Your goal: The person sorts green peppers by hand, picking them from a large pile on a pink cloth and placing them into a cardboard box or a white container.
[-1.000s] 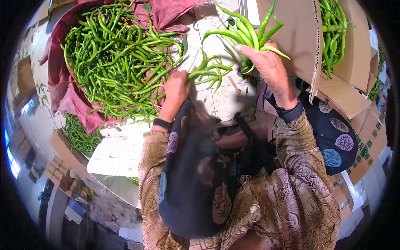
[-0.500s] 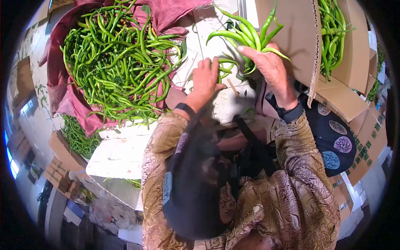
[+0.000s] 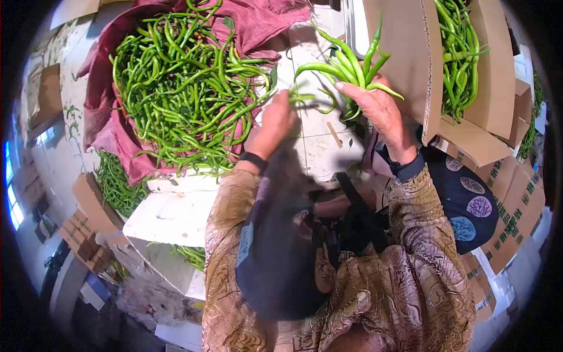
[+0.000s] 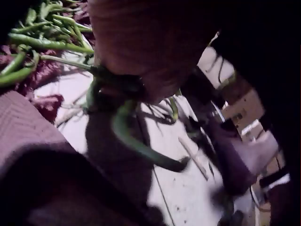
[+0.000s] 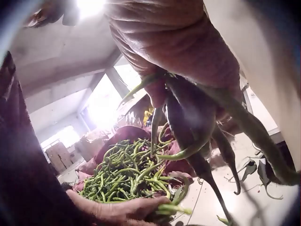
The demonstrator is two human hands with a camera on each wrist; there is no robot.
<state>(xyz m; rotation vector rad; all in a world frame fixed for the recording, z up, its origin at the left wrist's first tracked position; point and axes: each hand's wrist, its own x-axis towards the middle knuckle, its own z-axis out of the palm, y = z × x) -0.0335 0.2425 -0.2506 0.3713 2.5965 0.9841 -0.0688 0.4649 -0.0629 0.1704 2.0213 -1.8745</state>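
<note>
The right hand (image 3: 380, 107) curls its fingers round a bunch of green chili peppers (image 3: 350, 66) near a cardboard box (image 3: 404, 58); the left hand (image 3: 275, 124) holds loose peppers (image 3: 301, 97) beside the pepper pile (image 3: 182, 97) on pink cloth (image 3: 267, 24)

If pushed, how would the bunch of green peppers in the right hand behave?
The bunch looks fairly stiff: its peppers jut past the right hand without drooping. Glossy skins suggest some slipperiness, and the splayed tips would probably catch easily.

Pale floor (image 3: 318, 154), thin dark seams. Pale ceiling (image 5: 59, 54), crossing beam (image 5: 70, 79). Windows (image 5: 101, 109) glaring white.
</note>
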